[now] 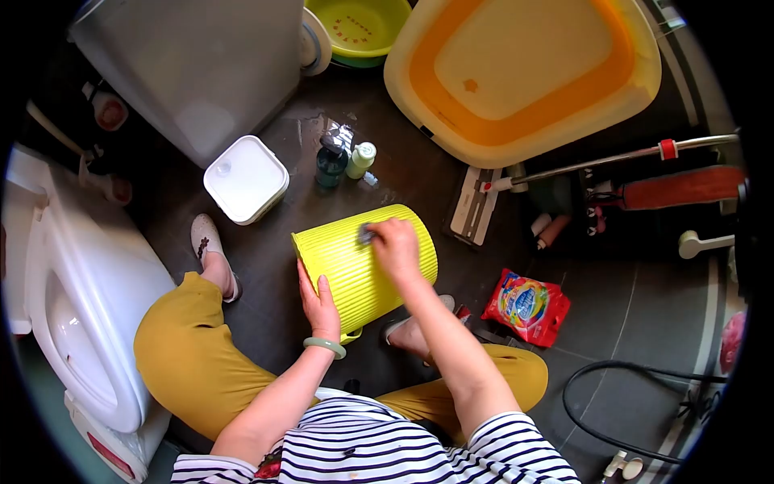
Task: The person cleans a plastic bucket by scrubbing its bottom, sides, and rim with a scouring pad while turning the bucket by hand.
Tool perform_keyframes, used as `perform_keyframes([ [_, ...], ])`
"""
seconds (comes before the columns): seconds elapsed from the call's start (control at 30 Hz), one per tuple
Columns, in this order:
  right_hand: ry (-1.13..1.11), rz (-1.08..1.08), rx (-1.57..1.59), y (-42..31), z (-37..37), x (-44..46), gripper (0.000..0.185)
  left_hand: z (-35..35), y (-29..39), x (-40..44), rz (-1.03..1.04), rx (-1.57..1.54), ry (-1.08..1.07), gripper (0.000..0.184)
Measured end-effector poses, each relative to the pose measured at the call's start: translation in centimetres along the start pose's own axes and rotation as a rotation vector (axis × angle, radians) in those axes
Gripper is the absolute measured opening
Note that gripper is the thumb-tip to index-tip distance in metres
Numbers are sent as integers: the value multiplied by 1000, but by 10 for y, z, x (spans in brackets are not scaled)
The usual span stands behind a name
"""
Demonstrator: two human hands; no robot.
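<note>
A bright yellow ribbed bucket (347, 278) lies tilted on its side between my legs. My left hand (318, 305) grips it at its left rim, thumb on the outside and the other fingers partly hidden. A pale green bangle circles that wrist. Against the upper side of the bucket, my right hand (397, 246) is closed on a small grey crumpled pad (367, 235), mostly covered by the fingers. Beyond the bucket stand a dark pump bottle (331, 165) and a pale green bottle (360, 161) on the wet floor.
A white lidded tub (246, 179) stands left of the bottles. A toilet (76, 339) is at the left, a folding basin (516, 73) at the back right. On the right floor lie a red packet (528, 306) and a black hose (613, 367).
</note>
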State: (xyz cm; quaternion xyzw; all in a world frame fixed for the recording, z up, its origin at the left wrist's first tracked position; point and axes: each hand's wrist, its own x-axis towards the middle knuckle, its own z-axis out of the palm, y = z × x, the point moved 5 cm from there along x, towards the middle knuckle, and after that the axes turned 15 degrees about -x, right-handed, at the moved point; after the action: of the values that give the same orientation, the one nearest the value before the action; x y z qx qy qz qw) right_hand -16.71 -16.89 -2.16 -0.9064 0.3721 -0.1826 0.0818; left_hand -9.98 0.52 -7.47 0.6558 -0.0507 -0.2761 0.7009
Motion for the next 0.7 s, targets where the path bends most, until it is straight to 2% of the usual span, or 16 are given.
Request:
perform_keyframes([
  [0.03, -28, 0, 32, -16, -5, 0, 16, 0, 0, 0, -6, -4, -6, 53],
  [0.1, -74, -13, 16, -5, -5, 5, 16, -1, 2, 2, -11, -10, -13, 53],
  [0.2, 8, 102, -165, 75, -3, 15, 16, 0, 1, -2, 2, 1, -6, 53],
  [0.23, -26, 225, -189, 92, -7, 16, 16, 0, 2, -1, 9, 10, -5, 53],
  [0.27, -10, 233, -188, 95, -3, 14, 16, -1, 2, 0, 16, 19, -4, 54],
  [0.3, 3, 244, -189, 92, -3, 11, 17, 0, 2, 0, 17, 17, -10, 54],
  [0.43, -8, 16, 33, 4, 1, -1, 19, 1, 4, -1, 3, 5, -19, 54],
  [0.5, -70, -17, 67, -17, 1, 1, 19, -1, 2, -1, -2, 9, -26, 54],
  [0.6, 7, 36, -72, 45, 3, 14, 17, 0, 4, -3, -3, -2, -33, 54],
  [0.63, 14, 124, -130, 77, 2, 18, 15, 0, 4, -2, 0, -12, -33, 54],
  [0.7, -121, 332, -205, 114, 3, 13, 14, 0, 5, -1, 12, -9, -30, 54],
])
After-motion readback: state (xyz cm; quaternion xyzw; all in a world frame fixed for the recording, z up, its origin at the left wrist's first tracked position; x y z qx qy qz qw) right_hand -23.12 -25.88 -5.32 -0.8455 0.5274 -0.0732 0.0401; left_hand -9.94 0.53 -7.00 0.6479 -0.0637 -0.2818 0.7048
